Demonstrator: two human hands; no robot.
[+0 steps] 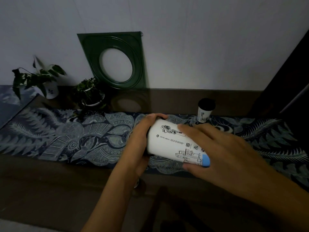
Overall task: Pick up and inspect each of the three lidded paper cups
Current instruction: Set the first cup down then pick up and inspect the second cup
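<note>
A white paper cup [168,141] with black line drawings lies tilted on its side in the air above the patterned runner. My left hand [140,141] covers its lid end on the left. My right hand [222,148] grips its base end on the right, where a blue band shows. A second lidded paper cup [205,110], white with a black lid, stands upright on the table at the back right, apart from both hands. A third cup is not visible.
A dark blue patterned runner [75,139] lies across the brown table [50,181]. Two potted plants [40,81] [90,92] stand at the back left. A green square frame [115,59] with a round hole leans on the wall. A dark panel [291,81] rises at right.
</note>
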